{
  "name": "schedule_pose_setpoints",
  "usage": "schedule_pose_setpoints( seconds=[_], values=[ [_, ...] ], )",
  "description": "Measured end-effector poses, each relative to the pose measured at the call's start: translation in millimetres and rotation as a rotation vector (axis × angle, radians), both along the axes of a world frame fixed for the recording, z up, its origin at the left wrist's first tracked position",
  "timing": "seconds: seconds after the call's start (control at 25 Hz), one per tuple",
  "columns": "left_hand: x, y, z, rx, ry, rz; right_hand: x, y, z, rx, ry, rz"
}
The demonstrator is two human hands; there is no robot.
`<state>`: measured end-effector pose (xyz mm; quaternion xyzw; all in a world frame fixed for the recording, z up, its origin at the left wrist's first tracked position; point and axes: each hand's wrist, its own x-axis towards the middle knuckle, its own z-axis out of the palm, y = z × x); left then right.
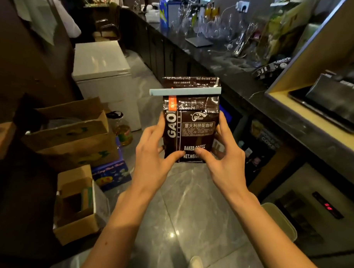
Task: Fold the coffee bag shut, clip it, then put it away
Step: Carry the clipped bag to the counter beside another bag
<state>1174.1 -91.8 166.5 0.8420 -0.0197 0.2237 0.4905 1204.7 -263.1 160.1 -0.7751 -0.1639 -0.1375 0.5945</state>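
Kitchen aisle; clipped "GAO" coffee bag [190, 121]

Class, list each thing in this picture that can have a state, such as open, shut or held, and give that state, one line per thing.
coffee bag: top folded, clipped, held upright
clip: shut across the fold
left hand: gripping the bag
right hand: gripping the bag
cardboard box: flaps open
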Motion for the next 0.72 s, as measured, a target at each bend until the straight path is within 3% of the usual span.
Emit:
schedule_pose_setpoints(
  seconds=[0.36,0.72],
  values=[
    [188,-51,7,0.017,-0.011,-0.090,176,-52,7,-0.004,0.011,-0.048],
    [377,17,-5,-0.044,-0.037,-0.165,351,13,4,-0.048,0.031,-0.128]
  ],
)
